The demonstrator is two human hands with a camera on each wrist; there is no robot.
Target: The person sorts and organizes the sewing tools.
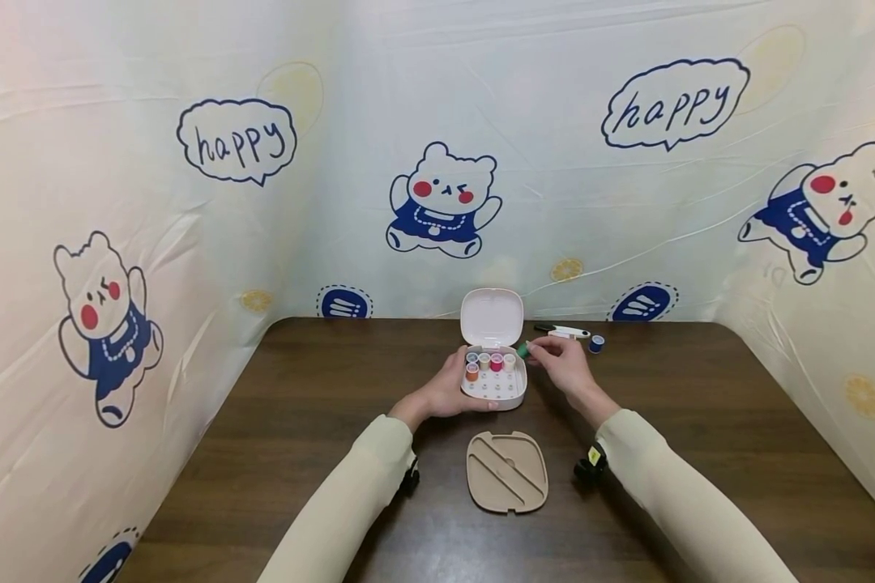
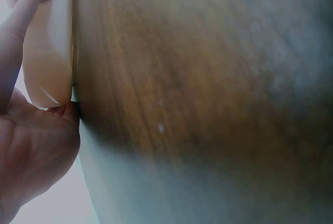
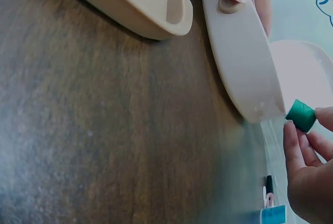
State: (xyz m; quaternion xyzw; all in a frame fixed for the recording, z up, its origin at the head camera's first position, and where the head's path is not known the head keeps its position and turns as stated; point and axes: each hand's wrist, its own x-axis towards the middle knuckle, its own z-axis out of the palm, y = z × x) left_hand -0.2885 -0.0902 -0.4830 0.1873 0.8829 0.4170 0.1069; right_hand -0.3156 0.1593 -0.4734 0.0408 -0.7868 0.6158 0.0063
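Behind the white box point(image 1: 509, 403) hangs a pale cloth point(image 1: 437, 89) printed with bears and the word "happy"; it also lines both sides. A dark brown wooden table point(image 1: 299, 421) bears the box near its far edge, the side edges well apart from it, with wood grain running out to left and right.

In front of the box, toward the person, lies a tan tray point(image 1: 506, 474) with diagonal ridges; the right wrist view adds its raised side wall. The box stands with its lid point(image 1: 492, 318) up behind it. The left hand point(image 1: 448, 389) grips the box's left side and front, and both wrist views show its thumb by a round button point(image 3: 229, 5) on the front wall, which the head view does not make out.

At the box's right rear corner, the right hand point(image 1: 565, 368) pinches a green spool point(image 1: 522, 351); whether the spool touches the rim cannot be told. Right of the box, beyond that hand, lies a white and black tool point(image 1: 572, 331), with a blue spool point(image 1: 596, 344) just beside it. Inside the box, a pink spool point(image 1: 497, 363) stands in the rear row and an orange spool point(image 1: 471, 373) at the left, nearer the person.
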